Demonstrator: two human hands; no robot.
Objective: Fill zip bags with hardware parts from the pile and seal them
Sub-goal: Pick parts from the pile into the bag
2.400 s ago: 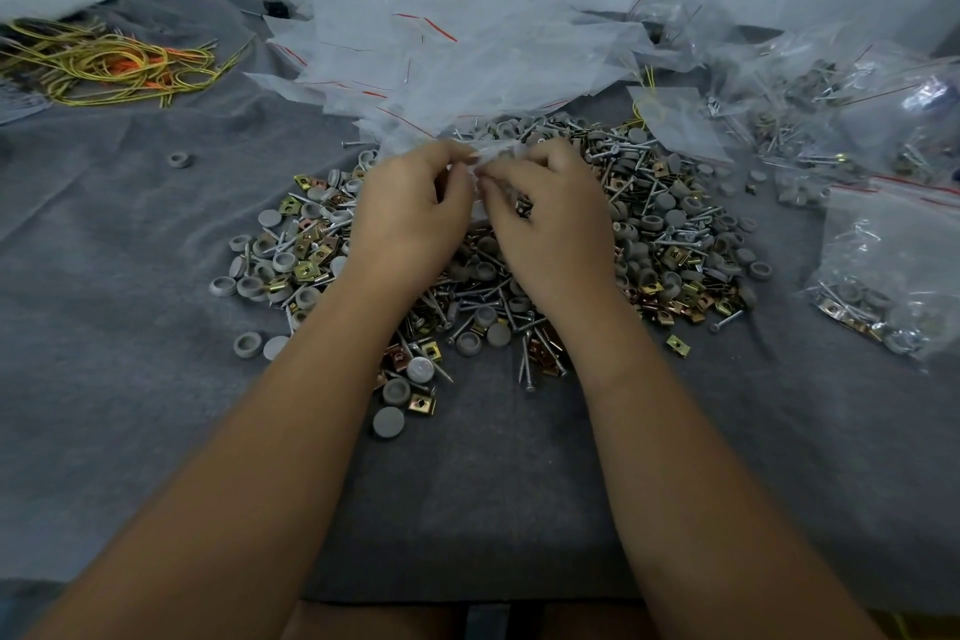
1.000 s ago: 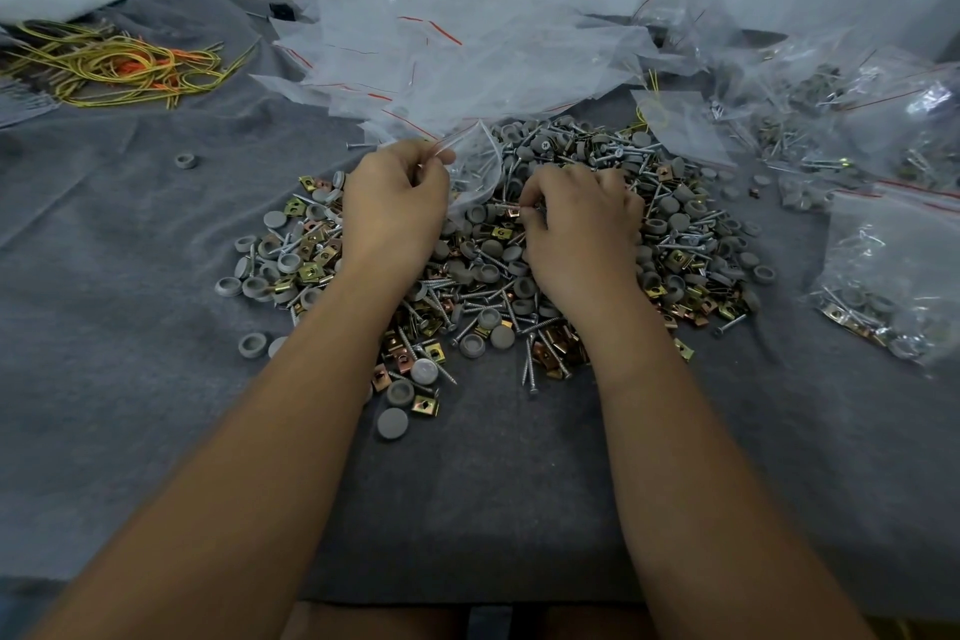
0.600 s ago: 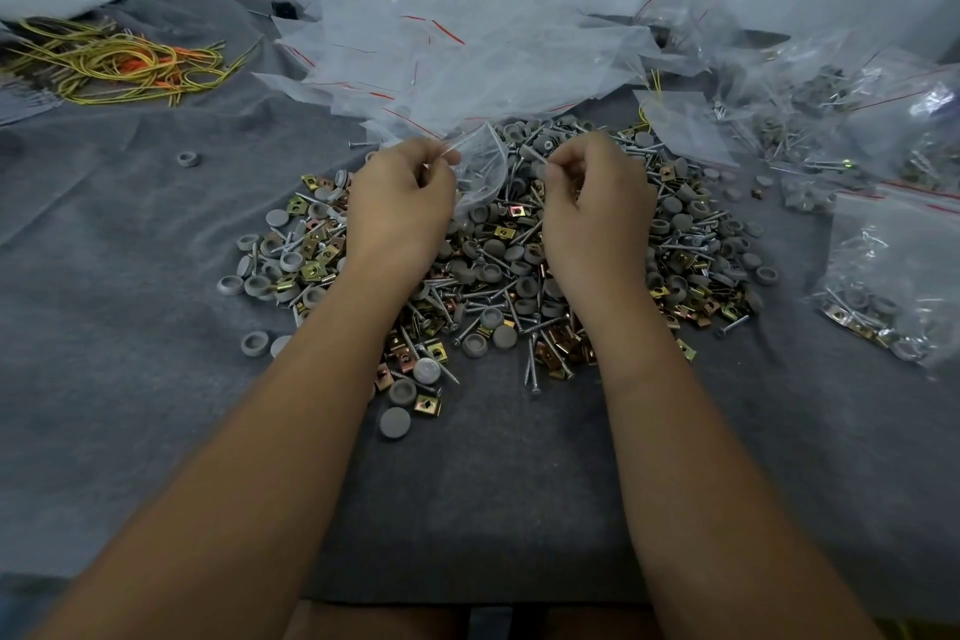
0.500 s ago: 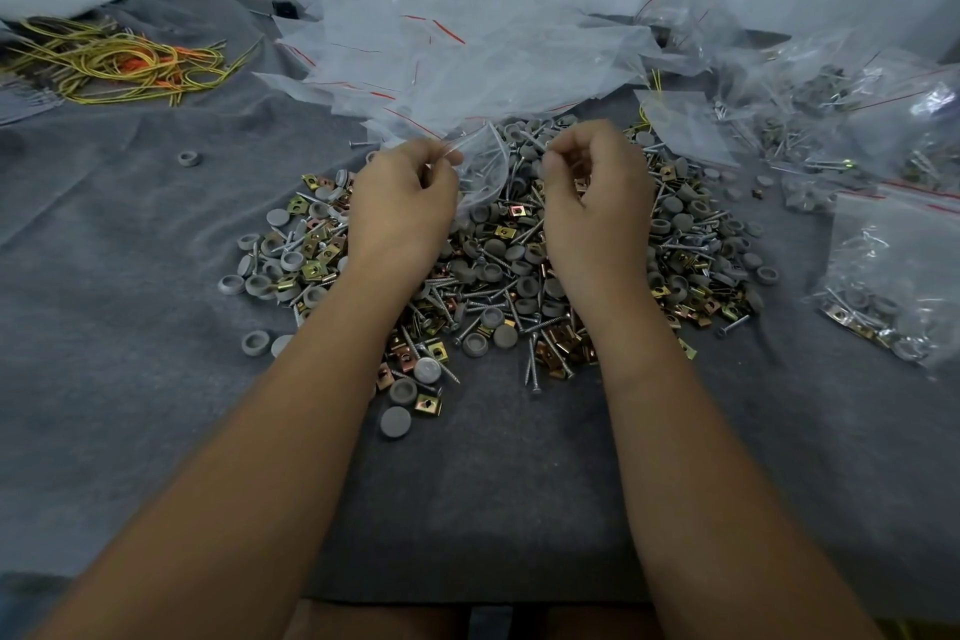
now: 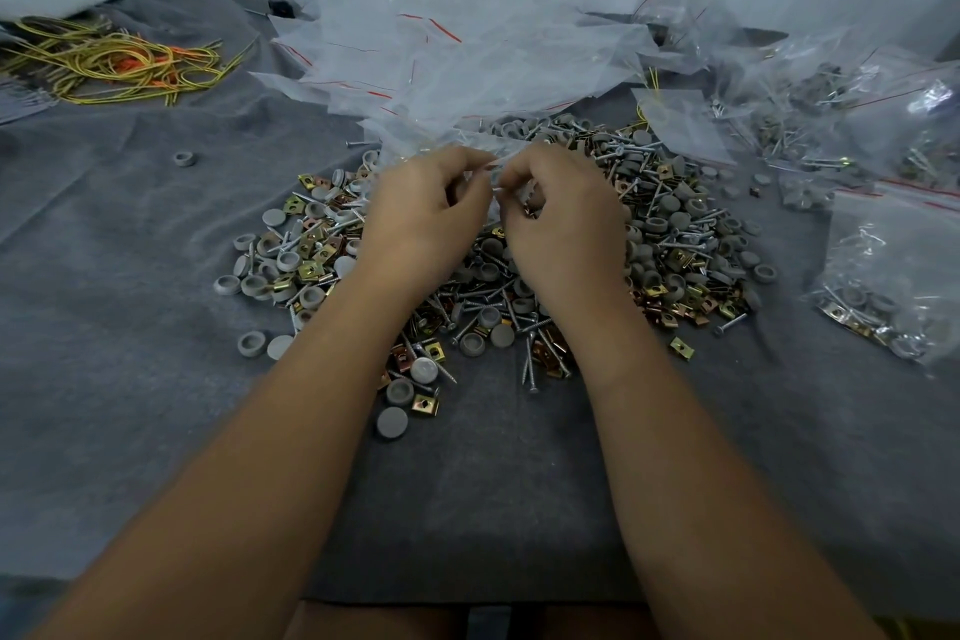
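**Fingers of both hands meet at the mouth of one zip bag, above the far part of the pile**

The fingers [image 5: 470, 172] of the left hand [image 5: 426, 213] are curled and pinch the edge of a small clear zip bag [image 5: 493, 156]. This bag sits between the two hands, just over the pile of hardware parts [image 5: 670, 234] on the grey surface [image 5: 130, 379]. Its mouth seems to run left to right, from one hand to the other, but the plastic is hard to see. The right hand [image 5: 563, 218] is just beside it, its fingers also curled at the bag's edge; it seems to hold a small part, though I cannot tell for sure. Both hands are equally near. Farther right, a filled bag [image 5: 893, 265] lies well apart.
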